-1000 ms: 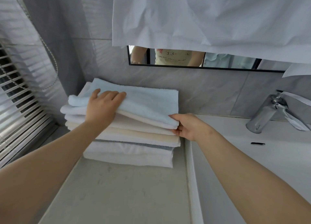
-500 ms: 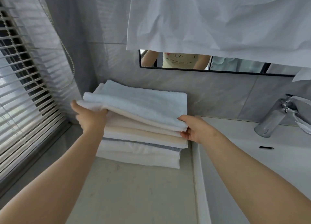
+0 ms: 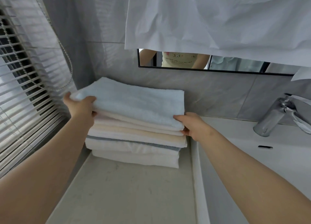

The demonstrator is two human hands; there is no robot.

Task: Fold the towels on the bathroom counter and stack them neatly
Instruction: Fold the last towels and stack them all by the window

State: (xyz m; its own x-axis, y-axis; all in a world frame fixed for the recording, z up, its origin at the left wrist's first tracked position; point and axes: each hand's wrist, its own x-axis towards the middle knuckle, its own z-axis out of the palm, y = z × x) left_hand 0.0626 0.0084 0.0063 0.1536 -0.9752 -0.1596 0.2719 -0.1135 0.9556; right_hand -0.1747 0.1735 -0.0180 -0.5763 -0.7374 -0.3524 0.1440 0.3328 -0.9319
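A stack of several folded towels (image 3: pixel 134 139) stands on the bathroom counter (image 3: pixel 127 193) against the tiled wall. The top one is a pale blue towel (image 3: pixel 134 102); cream, peach and white ones, one with a grey stripe, lie under it. My left hand (image 3: pixel 80 107) grips the blue towel's left end, thumb on top and fingers underneath. My right hand (image 3: pixel 191 124) holds the stack's right side at the blue towel's near right corner, fingers tucked between the upper layers.
A window blind (image 3: pixel 21 89) with a bead cord fills the left. A white cloth (image 3: pixel 218 18) hangs over the mirror (image 3: pixel 185 60). To the right lie a white sink (image 3: pixel 252 156) and a chrome tap (image 3: pixel 276 116).
My left hand left the top of the blue towel and now grips its left end. The view shifted left and closer. My right hand stayed at the right corner.
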